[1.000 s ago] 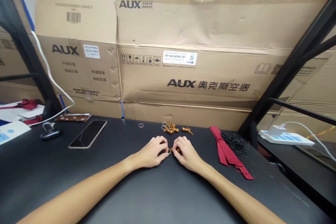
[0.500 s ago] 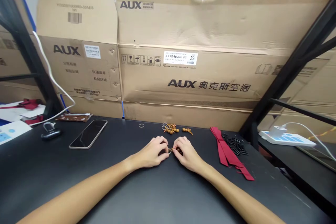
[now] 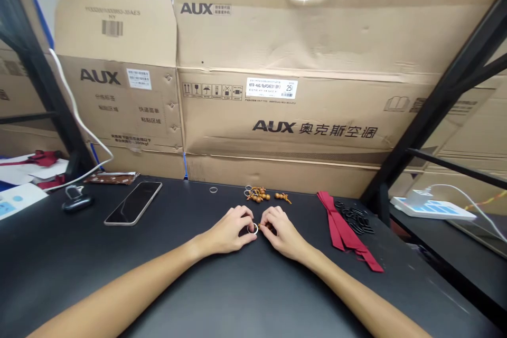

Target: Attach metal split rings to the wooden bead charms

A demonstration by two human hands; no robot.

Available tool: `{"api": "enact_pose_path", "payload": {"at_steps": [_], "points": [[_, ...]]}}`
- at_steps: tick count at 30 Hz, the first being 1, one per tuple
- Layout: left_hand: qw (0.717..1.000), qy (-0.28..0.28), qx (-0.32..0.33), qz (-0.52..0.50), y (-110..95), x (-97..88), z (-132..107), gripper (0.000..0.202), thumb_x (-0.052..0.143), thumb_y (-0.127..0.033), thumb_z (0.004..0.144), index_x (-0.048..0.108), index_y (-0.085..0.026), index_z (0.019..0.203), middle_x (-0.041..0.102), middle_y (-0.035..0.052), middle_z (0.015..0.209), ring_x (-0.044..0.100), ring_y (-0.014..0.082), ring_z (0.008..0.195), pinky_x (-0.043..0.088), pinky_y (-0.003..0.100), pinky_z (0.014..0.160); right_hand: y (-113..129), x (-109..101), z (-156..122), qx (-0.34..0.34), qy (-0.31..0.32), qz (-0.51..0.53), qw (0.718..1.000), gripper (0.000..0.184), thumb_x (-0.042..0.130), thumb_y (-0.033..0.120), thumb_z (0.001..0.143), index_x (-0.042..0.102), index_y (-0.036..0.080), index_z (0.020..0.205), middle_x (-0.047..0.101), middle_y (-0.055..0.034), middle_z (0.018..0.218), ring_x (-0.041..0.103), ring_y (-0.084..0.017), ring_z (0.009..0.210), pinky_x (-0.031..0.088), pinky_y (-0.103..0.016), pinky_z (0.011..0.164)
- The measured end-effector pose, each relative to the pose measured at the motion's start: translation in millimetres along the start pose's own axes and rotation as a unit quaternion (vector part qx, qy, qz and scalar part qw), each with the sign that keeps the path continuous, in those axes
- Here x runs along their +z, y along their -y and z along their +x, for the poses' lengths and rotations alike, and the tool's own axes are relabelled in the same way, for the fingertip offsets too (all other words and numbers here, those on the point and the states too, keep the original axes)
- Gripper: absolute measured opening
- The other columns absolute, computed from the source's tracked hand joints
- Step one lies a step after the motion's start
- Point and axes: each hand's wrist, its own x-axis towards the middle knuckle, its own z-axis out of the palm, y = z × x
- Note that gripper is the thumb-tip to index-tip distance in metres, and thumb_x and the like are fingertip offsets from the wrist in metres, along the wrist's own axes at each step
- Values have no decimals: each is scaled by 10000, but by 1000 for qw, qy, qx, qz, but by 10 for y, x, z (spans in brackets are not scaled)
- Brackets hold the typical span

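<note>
Compared with half a second ago, the small metal key ring [image 3: 252, 228] now shows as a full pale loop turned towards the camera at the tips of the left hand [image 3: 229, 232]; before, only a sliver of it showed between the two hands. The hands themselves have barely shifted from the centre of the dark surface [image 3: 119, 274].

The wooden bead charm [image 3: 266, 226] is mostly covered by the right hand [image 3: 283, 232], with only a brown bit showing just right of the ring. Whether ring and charm are already joined cannot be made out. Both forearms are cut off by the lower edge of the frame.

The left fingers [image 3: 241, 217] are curled and pinch the ring. The right fingers [image 3: 273, 216] are pressed together, pinching the charm. Both wrists lie low on the surface, and the forearms run in from the lower corners to meet in the middle.

Just above the hands lies a heap of charms [image 3: 257, 194], with a loose ring [image 3: 213, 189] to its left, red ribbons [image 3: 343, 224] at the right and a phone [image 3: 133, 202] at the left.
</note>
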Motion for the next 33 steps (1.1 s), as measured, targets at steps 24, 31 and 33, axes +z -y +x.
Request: {"api": "enact_pose_path", "payload": {"at_steps": [24, 31, 33], "points": [[996, -40, -32, 72, 25, 32, 13, 72, 522, -213, 878, 534, -190, 811, 544, 37, 989, 511, 193, 917, 400, 349, 840, -42, -30, 11, 23, -103, -71, 992, 201, 505, 279, 889, 519, 218, 698, 556, -43, 746, 499, -206, 753, 425, -350, 718], [992, -38, -32, 119, 33, 49, 2, 132, 555, -313, 870, 588, -186, 867, 565, 71, 1050, 524, 228, 962, 406, 382, 859, -40, -14, -12, 7, -4, -92, 996, 180, 497, 300, 899, 631, 209, 820, 650, -53, 827, 554, -202, 809, 437, -337, 744], [988, -36, -52, 140, 84, 44, -3, 259, 544, -375, 879, 592, -186, 1049, 561, 97, 1142, 518, 264, 1046, 405, 423, 904, -75, -7, -14, 28, 3, -96, 995, 246, 506, 352, 901, 623, 212, 1067, 635, -86, 1095, 543, -238, 1008, 436, -388, 849]]}}
